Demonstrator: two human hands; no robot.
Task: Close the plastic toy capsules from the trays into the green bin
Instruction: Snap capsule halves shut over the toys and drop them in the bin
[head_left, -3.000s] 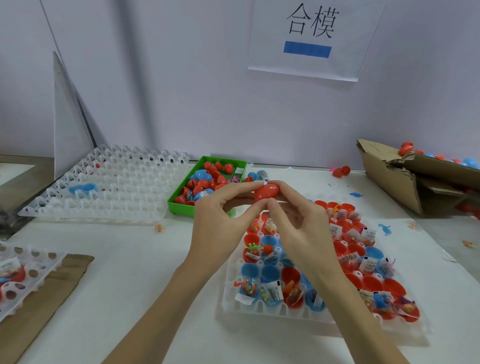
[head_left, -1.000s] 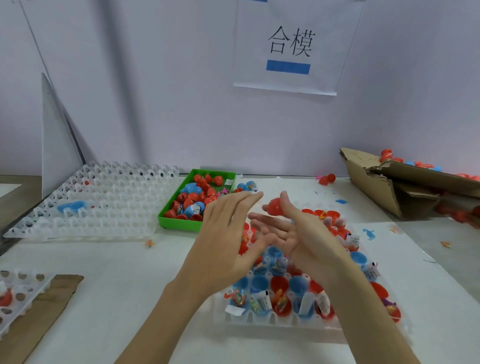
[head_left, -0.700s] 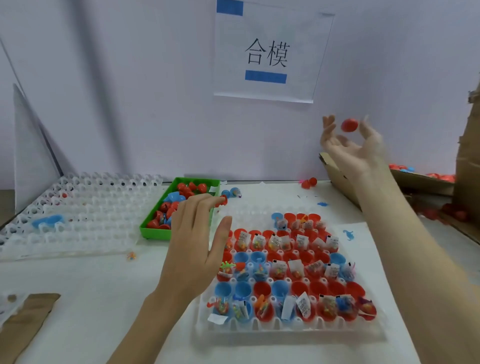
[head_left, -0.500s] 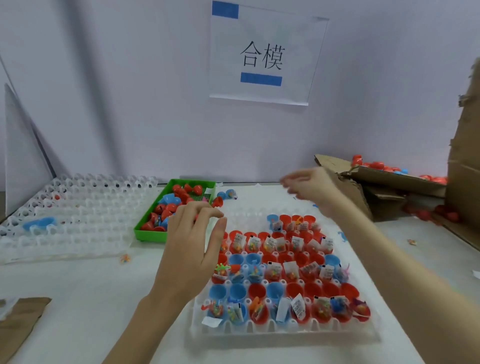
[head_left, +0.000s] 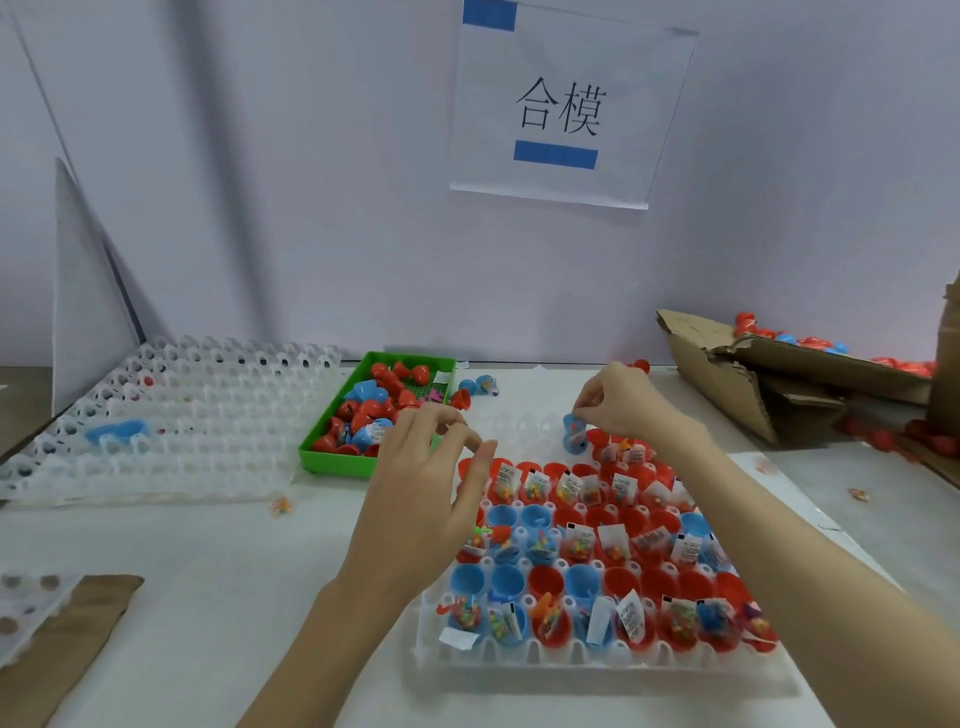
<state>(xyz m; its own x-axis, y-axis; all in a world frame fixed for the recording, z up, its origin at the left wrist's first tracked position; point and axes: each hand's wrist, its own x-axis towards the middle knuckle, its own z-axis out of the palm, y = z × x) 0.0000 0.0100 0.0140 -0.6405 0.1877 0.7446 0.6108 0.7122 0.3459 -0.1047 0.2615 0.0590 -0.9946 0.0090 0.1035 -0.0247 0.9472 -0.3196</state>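
1. Our white worktop (head_left: 218, 571) carries the filled capsule tray (head_left: 597, 660) at 5 o'clock, and the green bin (head_left: 332, 457) at 11 o'clock from it.
2. Our left hand (head_left: 421, 499) hovers, fingers relaxed, holding nothing.
3. Our right hand (head_left: 623, 405) pinches a blue capsule (head_left: 575, 436) at the tray's 12 o'clock edge.

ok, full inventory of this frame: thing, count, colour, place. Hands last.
tray: one, clear, front right, holding many red and blue open capsule halves
blue capsule half: one, tray's far edge, pinched
green bin: one, centre, red and blue capsules inside
empty tray: one, clear, left
cardboard box: one, brown, far right
sign: one, white, wall
left hand: over tray, holds nothing
right hand: fingers pinch blue capsule half
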